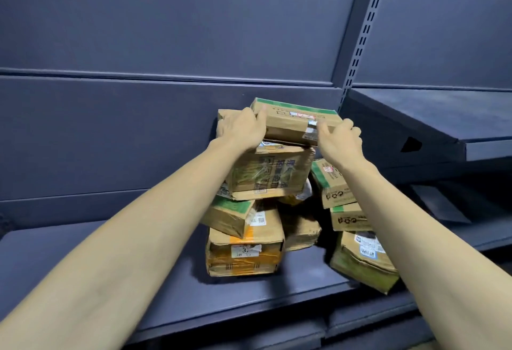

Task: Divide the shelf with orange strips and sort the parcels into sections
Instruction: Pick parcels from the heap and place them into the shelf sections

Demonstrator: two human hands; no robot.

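Cardboard parcels sit heaped in one pile on the dark shelf (83, 252), and no orange strips show anywhere, so by the look of it neither dividing nor sorting has begun. At the pile's top, the left hand (239, 128) curls its fingers over the left end of the flat green-edged box (293, 122). That box lies between the two hands, resting on the printed carton (271, 172) below. The right hand (342, 139) grips its right end, thumb on the taped front face.
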